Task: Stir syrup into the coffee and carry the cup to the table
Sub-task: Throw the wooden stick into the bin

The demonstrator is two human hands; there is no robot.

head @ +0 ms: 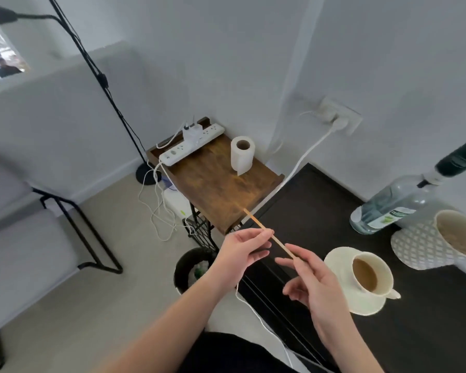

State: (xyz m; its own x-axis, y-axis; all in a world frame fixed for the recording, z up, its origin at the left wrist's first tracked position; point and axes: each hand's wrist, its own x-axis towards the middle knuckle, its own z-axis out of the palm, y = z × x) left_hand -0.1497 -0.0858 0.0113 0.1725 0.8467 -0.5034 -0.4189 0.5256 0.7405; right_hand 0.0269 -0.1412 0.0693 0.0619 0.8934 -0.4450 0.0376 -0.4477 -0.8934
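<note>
A cream cup (pixel 373 274) of milky coffee stands on a cream saucer (pixel 339 262) on the black counter (pixel 334 211). A thin wooden stir stick (pixel 256 220) is held in the air to the left of the cup, slanting up to the left. My right hand (pixel 314 281) pinches its lower end between thumb and forefinger. Around the stick's middle my left hand (pixel 240 251) has its fingertips closed. A clear syrup bottle (pixel 398 203) with a dark pump top stands behind the cup.
A white patterned holder (pixel 425 240) stands to the right of the saucer. A wooden side table (pixel 215 181) carries a paper roll (pixel 242 154) and a power strip (pixel 191 142). A black bin (pixel 191 267), loose cables and a floor lamp (pixel 100 76) lie to the left.
</note>
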